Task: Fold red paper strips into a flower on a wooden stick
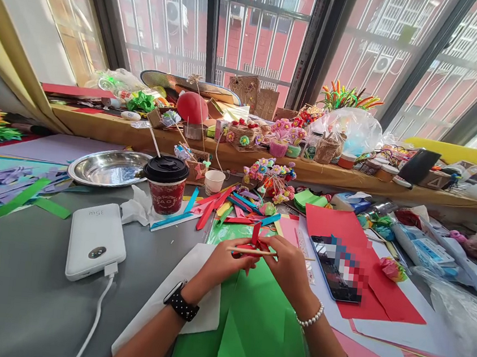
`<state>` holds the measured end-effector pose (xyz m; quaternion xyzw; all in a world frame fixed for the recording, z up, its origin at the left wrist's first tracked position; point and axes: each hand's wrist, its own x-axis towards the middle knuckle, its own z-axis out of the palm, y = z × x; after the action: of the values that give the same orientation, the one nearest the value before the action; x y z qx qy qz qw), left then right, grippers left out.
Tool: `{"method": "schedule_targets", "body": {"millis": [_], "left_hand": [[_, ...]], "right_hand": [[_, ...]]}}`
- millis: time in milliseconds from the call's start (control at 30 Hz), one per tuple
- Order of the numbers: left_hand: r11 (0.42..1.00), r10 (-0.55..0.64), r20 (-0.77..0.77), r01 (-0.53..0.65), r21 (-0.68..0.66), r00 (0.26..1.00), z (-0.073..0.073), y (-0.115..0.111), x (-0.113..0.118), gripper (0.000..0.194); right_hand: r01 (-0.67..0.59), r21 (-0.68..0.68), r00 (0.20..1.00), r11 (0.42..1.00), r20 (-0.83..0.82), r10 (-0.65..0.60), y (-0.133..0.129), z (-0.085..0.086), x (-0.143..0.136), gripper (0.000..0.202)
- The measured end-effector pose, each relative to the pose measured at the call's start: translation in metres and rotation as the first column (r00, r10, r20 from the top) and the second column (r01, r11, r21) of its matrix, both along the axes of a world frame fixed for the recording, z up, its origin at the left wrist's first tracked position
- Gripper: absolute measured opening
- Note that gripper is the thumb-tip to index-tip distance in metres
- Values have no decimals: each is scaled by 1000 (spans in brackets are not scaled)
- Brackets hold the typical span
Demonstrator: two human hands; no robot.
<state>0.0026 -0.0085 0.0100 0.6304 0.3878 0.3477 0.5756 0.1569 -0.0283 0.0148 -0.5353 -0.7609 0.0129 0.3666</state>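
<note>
Both hands meet over the green paper (249,321) at the middle of the table. My left hand (223,262) is closed on a folded red paper piece (252,248), which has one strip end standing up. My right hand (286,266) pinches the same piece from the other side, together with a thin wooden stick (307,258) that lies crosswise through both hands. Part of the red piece is hidden by the fingers. Red, blue and green paper strips (219,202) lie just beyond the hands.
To the left are a white power bank (98,240) with a cable, a lidded cup (166,185) and a metal plate (109,168). On the right, a phone (333,268) rests on red paper (400,298). Crafts crowd the ledge (140,140) behind.
</note>
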Motion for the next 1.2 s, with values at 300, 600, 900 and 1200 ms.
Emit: {"method": "schedule_targets", "body": {"millis": [300, 600, 900, 1200], "left_hand": [[979, 134, 329, -73, -193, 935, 0, 16, -14, 40], [986, 160, 366, -130, -104, 917, 6, 13, -13, 40], [988, 130, 156, -140, 57, 979, 9, 15, -22, 32], [939, 127, 70, -143, 312, 989, 2, 11, -16, 13]], "right_hand": [[-183, 214, 981, 960, -20, 192, 16, 9, 2, 15], [-180, 332, 970, 926, -95, 223, 11, 3, 1, 15], [-246, 355, 969, 902, 109, 221, -1, 0, -6, 24], [-204, 217, 975, 955, -42, 217, 2, 2, -3, 16]]}}
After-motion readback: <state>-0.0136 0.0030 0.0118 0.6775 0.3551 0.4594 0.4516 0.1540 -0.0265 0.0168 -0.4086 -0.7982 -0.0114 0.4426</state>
